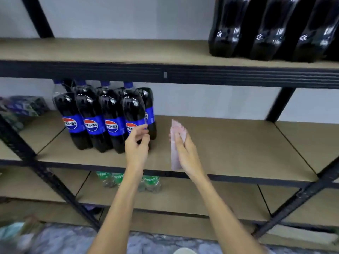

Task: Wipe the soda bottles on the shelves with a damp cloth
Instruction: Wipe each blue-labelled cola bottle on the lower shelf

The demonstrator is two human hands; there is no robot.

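Right hand (185,153) grips folded pink cloth (174,162) near dark, blue-labelled Pepsi bottles (111,114).

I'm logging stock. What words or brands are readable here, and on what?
"PEPSI": blue labels of the front bottles, middle shelf; the left hand covers part of one.
"prite", blurred, likely Sprite: green bottles, lower shelf.
Too blurred: packages at far left.
No text visible: dark bottles, top shelf; pink cloth in the right hand.
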